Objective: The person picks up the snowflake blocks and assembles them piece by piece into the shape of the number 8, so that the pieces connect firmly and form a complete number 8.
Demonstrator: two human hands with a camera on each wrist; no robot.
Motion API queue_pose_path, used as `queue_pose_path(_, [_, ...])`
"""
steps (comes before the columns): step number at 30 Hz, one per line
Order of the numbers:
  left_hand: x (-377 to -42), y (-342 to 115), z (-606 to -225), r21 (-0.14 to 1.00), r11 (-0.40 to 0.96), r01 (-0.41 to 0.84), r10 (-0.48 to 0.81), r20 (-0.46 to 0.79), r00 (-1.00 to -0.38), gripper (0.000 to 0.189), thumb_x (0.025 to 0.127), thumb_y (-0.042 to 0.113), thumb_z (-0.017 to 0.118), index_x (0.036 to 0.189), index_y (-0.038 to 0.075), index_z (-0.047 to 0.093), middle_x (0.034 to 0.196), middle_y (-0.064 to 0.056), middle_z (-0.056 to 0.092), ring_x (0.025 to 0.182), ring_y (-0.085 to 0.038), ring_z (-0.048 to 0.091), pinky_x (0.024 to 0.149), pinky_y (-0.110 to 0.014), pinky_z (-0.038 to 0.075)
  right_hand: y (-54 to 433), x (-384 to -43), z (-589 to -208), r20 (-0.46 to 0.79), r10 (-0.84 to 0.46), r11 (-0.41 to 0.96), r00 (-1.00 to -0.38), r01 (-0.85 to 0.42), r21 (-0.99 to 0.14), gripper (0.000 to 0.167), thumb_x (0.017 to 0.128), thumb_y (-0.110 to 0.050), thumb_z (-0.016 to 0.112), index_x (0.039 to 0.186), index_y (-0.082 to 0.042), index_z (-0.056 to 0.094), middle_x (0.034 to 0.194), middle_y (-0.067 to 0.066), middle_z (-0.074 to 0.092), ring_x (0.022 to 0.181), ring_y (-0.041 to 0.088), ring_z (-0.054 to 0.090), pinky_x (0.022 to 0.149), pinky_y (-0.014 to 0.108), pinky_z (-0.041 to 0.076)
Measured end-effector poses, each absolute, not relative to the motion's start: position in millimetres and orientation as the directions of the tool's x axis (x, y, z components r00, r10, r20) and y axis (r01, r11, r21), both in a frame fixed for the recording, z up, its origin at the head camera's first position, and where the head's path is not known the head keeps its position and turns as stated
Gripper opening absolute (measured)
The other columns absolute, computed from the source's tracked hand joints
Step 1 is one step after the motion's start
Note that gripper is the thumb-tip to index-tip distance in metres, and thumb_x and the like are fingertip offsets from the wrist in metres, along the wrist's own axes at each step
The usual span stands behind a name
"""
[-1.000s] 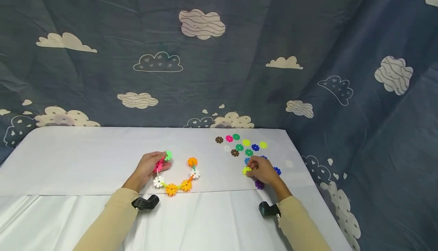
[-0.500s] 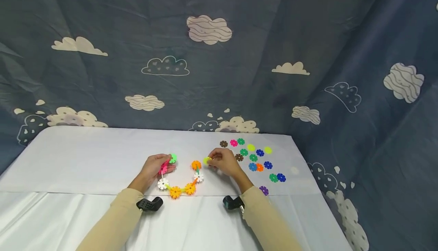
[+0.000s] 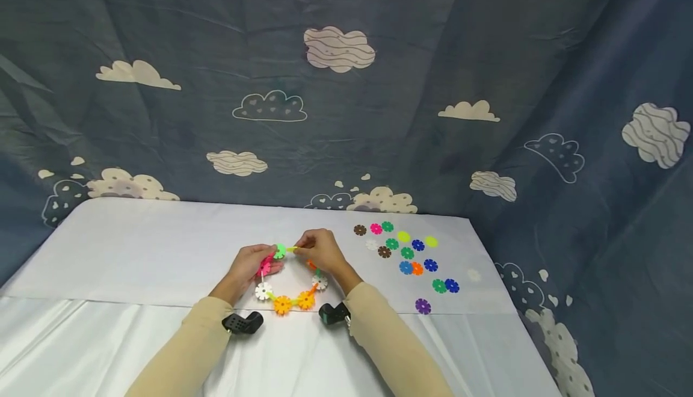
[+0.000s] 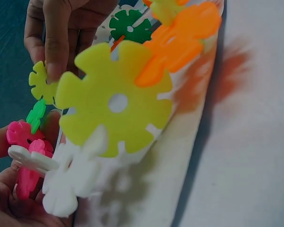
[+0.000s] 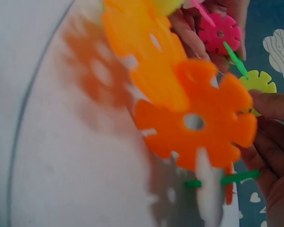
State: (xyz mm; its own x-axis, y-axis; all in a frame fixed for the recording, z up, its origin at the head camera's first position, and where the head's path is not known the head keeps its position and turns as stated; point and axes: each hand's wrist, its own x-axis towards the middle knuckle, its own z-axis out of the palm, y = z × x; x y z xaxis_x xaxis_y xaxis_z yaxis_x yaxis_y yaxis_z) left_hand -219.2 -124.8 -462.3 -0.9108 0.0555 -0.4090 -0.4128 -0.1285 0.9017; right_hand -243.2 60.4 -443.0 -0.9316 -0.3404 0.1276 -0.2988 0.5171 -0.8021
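My left hand (image 3: 248,269) grips the pink discs (image 3: 264,264) at one end of a curved chain of notched flower-shaped plastic discs. A light green disc (image 3: 280,251) stands out from the pink ones, slotted edge-on. My right hand (image 3: 325,252) pinches a yellow disc (image 5: 261,82) between thumb and finger, its edge meeting the green disc (image 4: 36,116). From the left hand the chain runs through a white disc (image 3: 263,291), a yellow-orange one (image 3: 282,305) and an orange one (image 3: 305,299), then another white disc (image 3: 320,283). Its orange end (image 3: 311,264) is partly behind the right hand.
Loose discs lie scattered on the right of the white-covered table (image 3: 162,252), among them a blue one (image 3: 451,286), a brown one (image 3: 360,230) and a purple one (image 3: 423,306) nearer the front. A dark cloud-print cloth (image 3: 379,144) hangs behind the table.
My right hand has carried the yellow disc leftward from the loose discs to the green disc. My left hand keeps its grip on the chain; the head view has shifted slightly.
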Motion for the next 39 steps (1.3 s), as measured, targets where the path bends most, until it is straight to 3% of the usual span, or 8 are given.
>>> queue_pose_path(12, [-218.3,-120.4,-458.6,0.908,-0.162,-0.386,0.026,-0.387,-0.922,0.031,0.100,0.010,0.053,0.119,-0.014,0.052,0.080,-0.007,0.067,0.065,-0.013,0.069,0.066,-0.024,0.057,49.7,-239.6,-448.5,0.235,-0.289,0.527,-0.928,-0.359,-0.770,0.009,0.079,0.000,0.077,0.072,-0.001,0.071,0.071,0.006,0.069,0.064,0.005,0.057,0.064,0.018,0.050])
queue_pose_path(21, [-217.7,-116.5,-461.7,0.909,-0.171,-0.380,-0.011,-0.388,-0.922,0.031,0.101,0.010,0.050,0.120,-0.015,0.050,0.081,-0.011,0.067,0.066,-0.015,0.070,0.067,-0.026,0.057,41.8,-236.0,-450.4,0.244,-0.219,0.539,-0.945,-0.326,-0.777,0.009,0.078,-0.001,0.078,0.072,-0.004,0.073,0.072,0.003,0.070,0.063,0.004,0.054,0.064,0.019,0.047])
queue_pose_path(31, [-218.7,-123.3,-461.3,0.930,-0.109,-0.350,0.136,-0.335,-0.932,0.043,0.102,0.019,0.050,0.129,-0.013,0.045,0.089,-0.010,0.071,0.073,-0.015,0.070,0.069,-0.026,0.057,45.7,-240.9,-446.2,0.228,-0.262,0.583,-0.938,-0.342,-0.737,0.005,0.077,-0.009,0.081,0.078,-0.007,0.076,0.070,-0.002,0.064,0.063,0.006,0.049,0.058,0.018,0.041])
queue_pose_path(39, [-221.6,-121.0,-461.8,0.933,-0.103,-0.345,0.162,-0.326,-0.931,0.038,0.097,0.017,0.060,0.119,-0.012,0.051,0.092,-0.014,0.071,0.071,-0.014,0.069,0.067,-0.026,0.058,50.3,-237.2,-444.9,0.215,-0.294,0.548,-0.932,-0.348,-0.761,0.008,0.079,-0.009,0.079,0.086,-0.006,0.075,0.078,0.001,0.066,0.068,0.007,0.053,0.063,0.019,0.046])
